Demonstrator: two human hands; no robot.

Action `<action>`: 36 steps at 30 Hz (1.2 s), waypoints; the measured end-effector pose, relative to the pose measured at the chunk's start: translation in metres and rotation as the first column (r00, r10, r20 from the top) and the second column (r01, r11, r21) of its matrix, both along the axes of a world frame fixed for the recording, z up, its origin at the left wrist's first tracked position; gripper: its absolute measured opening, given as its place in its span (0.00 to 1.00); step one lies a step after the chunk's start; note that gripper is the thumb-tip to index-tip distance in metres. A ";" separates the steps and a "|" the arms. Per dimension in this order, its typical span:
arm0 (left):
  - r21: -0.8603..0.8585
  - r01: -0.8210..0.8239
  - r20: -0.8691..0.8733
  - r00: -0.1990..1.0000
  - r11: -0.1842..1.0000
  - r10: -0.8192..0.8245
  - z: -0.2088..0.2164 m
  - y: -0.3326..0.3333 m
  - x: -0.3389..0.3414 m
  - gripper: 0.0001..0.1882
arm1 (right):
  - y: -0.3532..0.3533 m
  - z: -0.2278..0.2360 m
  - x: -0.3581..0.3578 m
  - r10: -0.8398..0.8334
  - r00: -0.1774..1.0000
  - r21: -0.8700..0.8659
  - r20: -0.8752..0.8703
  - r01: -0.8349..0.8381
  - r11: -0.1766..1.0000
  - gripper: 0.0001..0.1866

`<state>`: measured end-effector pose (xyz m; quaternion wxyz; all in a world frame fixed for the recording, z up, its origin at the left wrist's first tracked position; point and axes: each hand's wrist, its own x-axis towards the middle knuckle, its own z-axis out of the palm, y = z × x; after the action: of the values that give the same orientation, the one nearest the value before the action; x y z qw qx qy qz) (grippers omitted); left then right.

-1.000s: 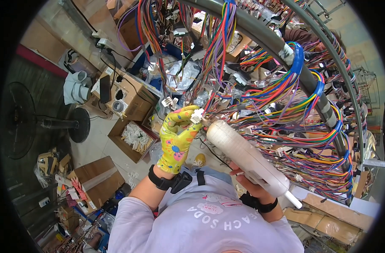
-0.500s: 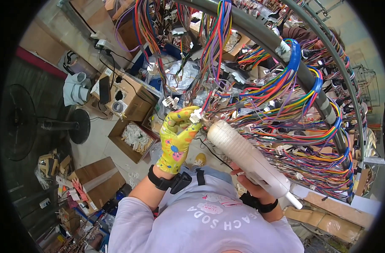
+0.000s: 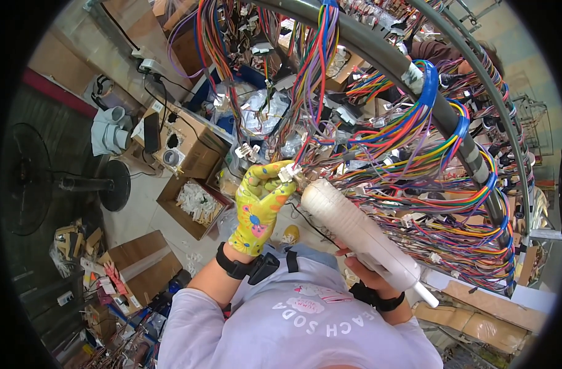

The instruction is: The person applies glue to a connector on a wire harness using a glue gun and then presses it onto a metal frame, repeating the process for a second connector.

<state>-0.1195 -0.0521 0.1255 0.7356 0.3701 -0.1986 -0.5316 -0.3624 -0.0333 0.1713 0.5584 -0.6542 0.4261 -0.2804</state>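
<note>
The left hand (image 3: 255, 212), gloved, pinches the connector (image 3: 289, 173) between thumb and fingertips; the right hand (image 3: 372, 272), partly hidden, wraps the rear of the tool (image 3: 358, 230). The step in hand looks like working the connector with the tool's front end; whether they touch, I cannot tell. The next move seems to call for a steady connector, with gloved fingertips clear of the tool. Wires (image 3: 404, 123) and the rail (image 3: 379, 48) limit reach ahead and rightward; more room lies toward the shirt (image 3: 318, 320)
</note>
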 end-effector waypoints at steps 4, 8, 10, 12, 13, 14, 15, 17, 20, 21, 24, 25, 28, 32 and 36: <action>-0.057 0.008 -0.048 0.999 0.998 -0.011 -0.002 0.000 -0.001 0.15 | -0.001 0.001 -0.003 0.007 1.000 -0.020 -0.014 -0.007 1.000 0.20; -0.024 0.014 -0.044 0.999 1.000 -0.015 -0.002 0.000 -0.001 0.16 | 0.000 0.003 -0.001 -0.044 0.998 0.098 0.034 0.040 0.994 0.21; -0.039 0.020 -0.061 0.998 0.999 -0.022 -0.001 0.001 -0.001 0.16 | 0.000 0.004 -0.001 -0.075 0.996 0.186 0.056 0.063 0.980 0.21; -0.056 0.025 -0.077 0.997 0.998 -0.029 0.000 0.001 -0.001 0.17 | -0.001 0.002 -0.003 -0.029 0.998 0.106 0.047 0.024 0.994 0.22; -0.052 0.018 -0.053 0.998 0.998 -0.021 -0.001 0.001 -0.001 0.17 | -0.001 0.000 -0.003 -0.029 0.999 0.105 0.046 0.024 0.994 0.22; -0.049 0.012 -0.029 0.999 0.999 -0.013 -0.001 0.001 -0.002 0.17 | 0.002 -0.002 -0.004 -0.047 0.998 0.104 0.041 0.042 0.994 0.22; -0.049 0.011 -0.029 0.999 0.999 -0.013 -0.001 0.001 -0.002 0.17 | 0.003 -0.005 -0.004 -0.064 0.997 0.103 0.036 0.061 0.993 0.21; -0.037 0.019 -0.032 0.999 0.999 -0.020 -0.002 0.001 -0.002 0.17 | 0.002 -0.008 -0.005 -0.042 0.999 0.067 0.018 0.041 0.997 0.21; -0.048 0.025 -0.045 0.999 0.999 -0.027 -0.001 0.001 -0.002 0.17 | 0.002 -0.011 -0.009 -0.013 1.000 0.028 -0.016 0.013 1.000 0.20; -0.047 0.025 -0.043 0.999 0.999 -0.027 -0.001 0.001 -0.002 0.17 | 0.002 -0.012 -0.009 -0.001 1.000 0.023 -0.031 0.002 1.000 0.19; -0.039 0.027 -0.050 0.998 0.999 -0.029 -0.001 0.003 -0.002 0.17 | -0.002 -0.003 -0.003 -0.004 1.000 0.030 0.011 0.004 1.000 0.18; -0.058 0.028 -0.059 0.998 0.998 -0.032 -0.001 0.003 -0.001 0.18 | -0.003 0.001 0.000 -0.004 1.000 0.030 0.012 0.004 1.000 0.18; -0.069 0.039 -0.063 0.997 0.997 -0.044 0.001 0.003 0.000 0.19 | -0.004 0.008 0.004 -0.035 0.995 0.077 0.094 0.027 0.997 0.17; -0.089 0.059 -0.092 0.994 0.994 -0.067 0.001 0.004 0.000 0.21 | -0.002 0.008 0.005 -0.061 0.991 0.112 0.122 0.048 0.993 0.18; -0.061 0.072 -0.096 0.992 0.996 -0.077 0.002 0.004 0.001 0.21 | -0.003 0.005 0.001 -0.006 0.996 0.015 0.087 0.005 1.000 0.20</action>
<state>-0.1189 -0.0477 0.1278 0.7343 0.3146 -0.1908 -0.5704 -0.3612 -0.0359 0.1767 0.5806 -0.6360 0.4053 -0.3069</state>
